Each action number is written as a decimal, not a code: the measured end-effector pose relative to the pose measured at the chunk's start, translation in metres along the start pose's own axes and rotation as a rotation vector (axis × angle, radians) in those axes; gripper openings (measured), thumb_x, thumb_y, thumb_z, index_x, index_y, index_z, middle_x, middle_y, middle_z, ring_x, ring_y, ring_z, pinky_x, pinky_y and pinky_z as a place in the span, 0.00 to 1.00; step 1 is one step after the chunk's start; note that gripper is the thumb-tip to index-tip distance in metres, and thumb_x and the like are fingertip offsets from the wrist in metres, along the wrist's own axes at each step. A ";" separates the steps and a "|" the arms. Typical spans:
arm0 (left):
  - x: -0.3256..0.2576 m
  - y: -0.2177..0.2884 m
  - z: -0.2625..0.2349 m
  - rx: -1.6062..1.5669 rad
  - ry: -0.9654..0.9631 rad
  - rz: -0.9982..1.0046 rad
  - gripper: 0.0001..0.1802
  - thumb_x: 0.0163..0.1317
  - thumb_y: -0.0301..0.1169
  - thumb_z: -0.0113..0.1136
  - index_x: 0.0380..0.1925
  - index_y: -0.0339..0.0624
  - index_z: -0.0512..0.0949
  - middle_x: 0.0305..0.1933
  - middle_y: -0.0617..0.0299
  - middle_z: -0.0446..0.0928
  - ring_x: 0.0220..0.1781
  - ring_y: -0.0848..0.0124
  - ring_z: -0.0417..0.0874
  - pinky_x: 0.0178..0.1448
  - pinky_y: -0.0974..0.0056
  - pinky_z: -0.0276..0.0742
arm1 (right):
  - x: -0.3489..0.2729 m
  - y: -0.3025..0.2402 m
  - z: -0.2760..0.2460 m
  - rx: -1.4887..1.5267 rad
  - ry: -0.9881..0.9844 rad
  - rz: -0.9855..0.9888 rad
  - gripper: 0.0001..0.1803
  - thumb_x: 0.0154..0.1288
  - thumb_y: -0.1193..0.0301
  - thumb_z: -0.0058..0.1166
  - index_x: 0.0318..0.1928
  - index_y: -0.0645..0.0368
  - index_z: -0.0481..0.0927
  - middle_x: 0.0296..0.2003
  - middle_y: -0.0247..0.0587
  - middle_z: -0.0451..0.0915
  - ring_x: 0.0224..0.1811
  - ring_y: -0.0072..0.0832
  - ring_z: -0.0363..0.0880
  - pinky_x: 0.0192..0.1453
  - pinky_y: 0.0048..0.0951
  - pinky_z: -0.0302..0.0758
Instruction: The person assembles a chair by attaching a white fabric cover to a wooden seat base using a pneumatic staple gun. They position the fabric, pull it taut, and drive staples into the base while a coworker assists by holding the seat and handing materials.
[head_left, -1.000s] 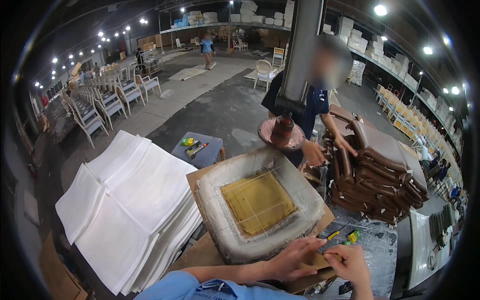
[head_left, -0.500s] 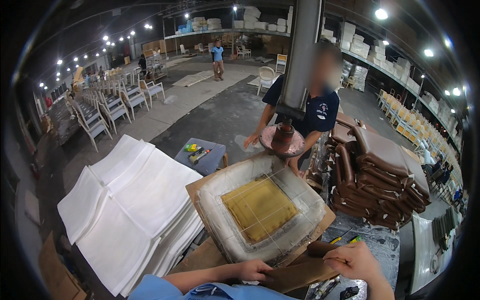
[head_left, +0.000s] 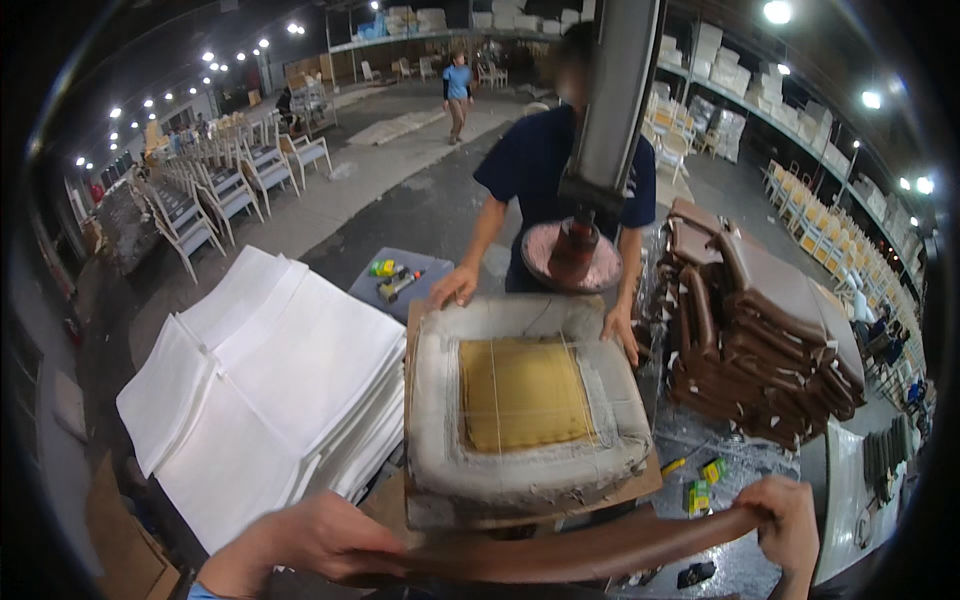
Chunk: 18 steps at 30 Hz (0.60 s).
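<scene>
Big, dim workshop floor (head_left: 360, 215) on my feed. White sheet stack (head_left: 270, 360) left, brown cushion pile (head_left: 770, 330) right, white padded form (head_left: 440, 400) between them. A co-worker's hands (head_left: 455, 287) at its far side. The brown piece (head_left: 570, 555) spans the wearer's near side of the form — long axis left to right. I read both hands as grasping its ends: left hand (head_left: 330, 535), blurred; right hand (head_left: 785, 520), fingers curled — left looks nearer the form.
</scene>
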<state>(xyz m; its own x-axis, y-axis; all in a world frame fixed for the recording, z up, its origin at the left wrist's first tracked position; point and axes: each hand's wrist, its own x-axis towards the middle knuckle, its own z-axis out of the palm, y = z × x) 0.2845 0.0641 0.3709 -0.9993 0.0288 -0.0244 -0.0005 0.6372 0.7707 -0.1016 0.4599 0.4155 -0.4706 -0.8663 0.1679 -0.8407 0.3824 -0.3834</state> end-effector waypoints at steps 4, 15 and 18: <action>-0.024 -0.031 0.002 0.087 -0.086 -0.376 0.09 0.71 0.36 0.70 0.45 0.47 0.89 0.38 0.55 0.88 0.39 0.54 0.89 0.43 0.56 0.84 | -0.001 0.033 0.036 -0.013 -0.176 0.161 0.21 0.46 0.86 0.61 0.43 0.58 0.90 0.36 0.50 0.89 0.40 0.53 0.89 0.47 0.43 0.85; 0.014 -0.121 -0.064 -0.012 0.669 -0.372 0.05 0.60 0.24 0.76 0.36 0.37 0.89 0.34 0.61 0.88 0.38 0.71 0.88 0.45 0.65 0.82 | 0.069 0.063 0.061 0.294 0.055 0.239 0.12 0.55 0.83 0.61 0.41 0.65 0.87 0.33 0.44 0.89 0.37 0.31 0.89 0.43 0.32 0.81; 0.078 -0.165 -0.094 -0.071 0.729 -0.373 0.07 0.63 0.27 0.77 0.35 0.35 0.89 0.33 0.65 0.87 0.38 0.77 0.84 0.44 0.66 0.80 | 0.117 0.097 0.087 0.362 0.115 0.250 0.07 0.61 0.79 0.65 0.41 0.65 0.87 0.31 0.42 0.87 0.35 0.26 0.85 0.42 0.31 0.80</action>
<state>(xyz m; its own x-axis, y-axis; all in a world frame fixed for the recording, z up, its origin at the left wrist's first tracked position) 0.2031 -0.1113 0.3017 -0.7066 -0.6985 0.1134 -0.3158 0.4547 0.8328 -0.2150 0.3675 0.3187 -0.6911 -0.7123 0.1222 -0.5597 0.4205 -0.7141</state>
